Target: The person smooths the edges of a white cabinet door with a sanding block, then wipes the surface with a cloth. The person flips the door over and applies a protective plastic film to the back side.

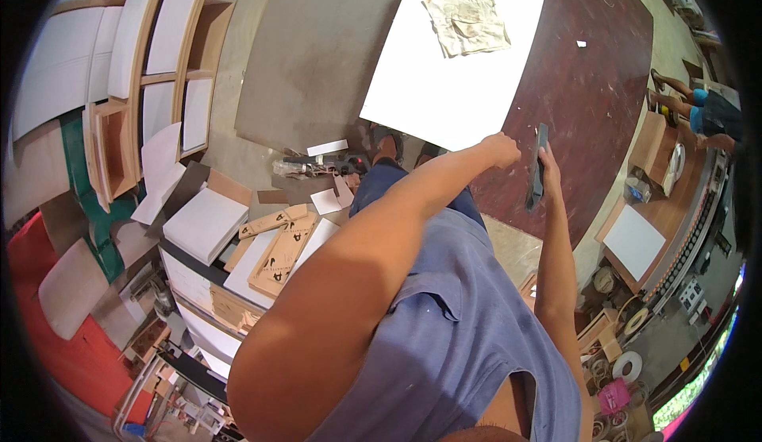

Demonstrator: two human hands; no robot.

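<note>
My right hand (549, 176) is closed around a long, narrow, dark grey tool (541, 142), held upright with its flat blade-like body on edge; its exact kind does not show. To its left, my left hand (502, 150) is closed, near the near right corner of a bright white board (452, 84). Whether anything is inside those fingers is hidden. A crumpled cream cloth (467, 23) lies toward the far end of the white board.
A dark red sheet (591, 100) lies right of the white board, a grey-brown sheet (317, 53) left of it. Wooden templates (282, 255) rest on a stack at my left. White-fronted cabinets (172, 29) stand far left. Another person's legs (675, 96) show at far right.
</note>
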